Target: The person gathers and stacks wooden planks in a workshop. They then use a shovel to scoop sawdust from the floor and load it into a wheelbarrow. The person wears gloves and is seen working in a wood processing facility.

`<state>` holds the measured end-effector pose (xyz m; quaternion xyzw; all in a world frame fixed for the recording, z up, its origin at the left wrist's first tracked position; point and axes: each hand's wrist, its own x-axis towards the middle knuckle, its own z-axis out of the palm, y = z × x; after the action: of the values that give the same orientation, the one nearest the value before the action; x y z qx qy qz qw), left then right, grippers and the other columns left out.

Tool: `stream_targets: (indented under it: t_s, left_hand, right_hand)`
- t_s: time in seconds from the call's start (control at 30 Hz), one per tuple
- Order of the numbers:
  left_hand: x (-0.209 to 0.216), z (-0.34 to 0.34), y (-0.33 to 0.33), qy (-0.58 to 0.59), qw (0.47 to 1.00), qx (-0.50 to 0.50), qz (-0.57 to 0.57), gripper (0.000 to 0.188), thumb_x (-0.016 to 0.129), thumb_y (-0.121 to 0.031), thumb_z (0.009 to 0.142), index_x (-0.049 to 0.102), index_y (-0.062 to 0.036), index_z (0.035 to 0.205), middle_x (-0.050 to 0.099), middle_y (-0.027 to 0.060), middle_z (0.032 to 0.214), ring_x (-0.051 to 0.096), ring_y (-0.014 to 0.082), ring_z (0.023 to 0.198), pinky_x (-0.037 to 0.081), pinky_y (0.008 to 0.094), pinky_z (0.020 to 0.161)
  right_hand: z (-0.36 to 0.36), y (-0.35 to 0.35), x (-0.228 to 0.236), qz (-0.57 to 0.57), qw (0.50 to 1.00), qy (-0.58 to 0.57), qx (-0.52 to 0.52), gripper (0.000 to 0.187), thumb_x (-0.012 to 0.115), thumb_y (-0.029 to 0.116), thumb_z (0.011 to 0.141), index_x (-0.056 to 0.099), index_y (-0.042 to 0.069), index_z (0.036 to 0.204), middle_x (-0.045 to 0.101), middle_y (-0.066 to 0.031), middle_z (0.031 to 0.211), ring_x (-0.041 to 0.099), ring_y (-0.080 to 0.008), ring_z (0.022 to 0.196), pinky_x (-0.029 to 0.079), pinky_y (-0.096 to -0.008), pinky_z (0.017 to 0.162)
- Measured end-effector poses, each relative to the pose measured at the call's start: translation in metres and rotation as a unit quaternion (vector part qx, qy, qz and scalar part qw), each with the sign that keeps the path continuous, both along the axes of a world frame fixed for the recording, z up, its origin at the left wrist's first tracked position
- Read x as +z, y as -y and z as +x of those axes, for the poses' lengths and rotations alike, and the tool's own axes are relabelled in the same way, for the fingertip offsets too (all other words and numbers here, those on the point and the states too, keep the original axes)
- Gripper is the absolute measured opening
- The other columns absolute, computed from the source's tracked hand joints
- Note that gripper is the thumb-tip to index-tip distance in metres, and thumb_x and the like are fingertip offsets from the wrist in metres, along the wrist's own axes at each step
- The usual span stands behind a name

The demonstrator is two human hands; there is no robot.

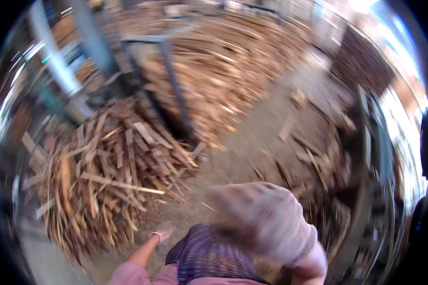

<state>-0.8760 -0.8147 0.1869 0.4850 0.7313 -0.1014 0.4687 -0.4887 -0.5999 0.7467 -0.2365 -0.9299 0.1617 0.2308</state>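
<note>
My right hand (266,218), in a pale, dirty knitted glove, is raised close in front of my patterned dark apron (209,256). It is smeared by motion, and its fingers cannot be made out. Lower and farther left, my left hand (162,231) reaches out from a pink sleeve, also in a light glove; its fingers are too small and blurred to read. The left hand is nearest to a big heap of thin wood offcuts (109,175), apart from it by a strip of floor. No object shows clearly in either hand.
Behind the heap stands a dark metal frame (176,90), with a large stack of wood strips (223,61) beyond. Bluish posts (92,38) rise at the far left. Scraps (318,161) litter the concrete floor (252,128) at right, beside a long machine or bench (378,142).
</note>
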Motion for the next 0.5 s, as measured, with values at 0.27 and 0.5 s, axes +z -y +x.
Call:
stream_targets:
  t_s: [0.27, 0.5]
  left_hand:
    - [0.003, 0.099, 0.129, -0.092, 0.987, 0.131, -0.026, 0.047, 0.047, -0.039, 0.101, 0.066, -0.0073, 0.13, 0.063, 0.0221, 0.135, 0.061, 0.0374, 0.124, 0.047, 0.0443, 0.106]
    - [-0.023, 0.269, 0.166, 0.017, 0.994, -0.029, 0.099, 0.046, 0.046, -0.032, 0.1, 0.066, -0.0025, 0.129, 0.067, 0.0212, 0.13, 0.063, 0.0382, 0.121, 0.048, 0.0476, 0.103]
  right_hand:
    - [0.198, -0.096, -0.455, -0.146, 0.923, 0.339, -0.11, 0.045, 0.06, 0.051, 0.093, 0.071, 0.008, 0.102, 0.074, -0.0165, 0.091, 0.071, -0.0409, 0.079, 0.056, -0.0538, 0.071]
    - [0.392, -0.06, -0.55, -0.617, 0.683, 0.162, -0.356, 0.041, 0.066, 0.047, 0.093, 0.071, 0.007, 0.097, 0.071, -0.0089, 0.086, 0.067, -0.0275, 0.073, 0.053, -0.04, 0.068]
